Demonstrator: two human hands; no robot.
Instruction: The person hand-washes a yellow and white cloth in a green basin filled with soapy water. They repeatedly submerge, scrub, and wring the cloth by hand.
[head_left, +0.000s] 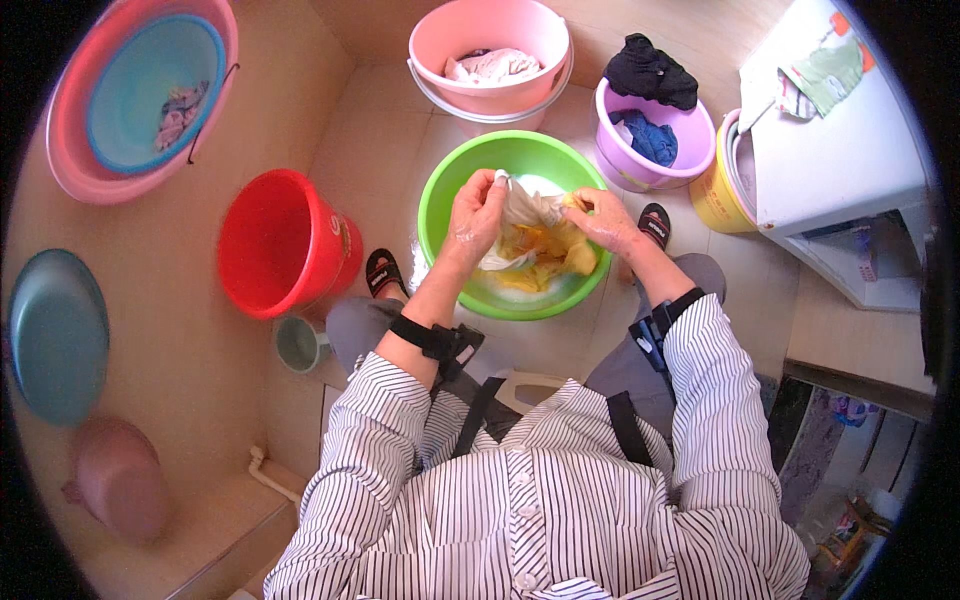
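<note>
A green plastic basin (439, 262) stands on the tiled floor between my feet, with sudsy water inside. Over it, my left hand (478, 206) pinches one end of a wet cream-white cloth (525, 204). My right hand (604, 219) grips the cloth's other side, where a yellow part bunches at the fingers. Below the hands, yellow fabric (555, 255) lies in the water. Whether the white and yellow parts belong to one garment, I cannot tell.
A red bucket (262, 240) and a grey-green mug (298, 345) stand left. Pink buckets (487, 94) with laundry are beyond the basin. Clothes fill a purple bucket (645, 169), black cloth (651, 73) over its rim. A yellow bucket (720, 195) and white cabinet (832, 165) stand right.
</note>
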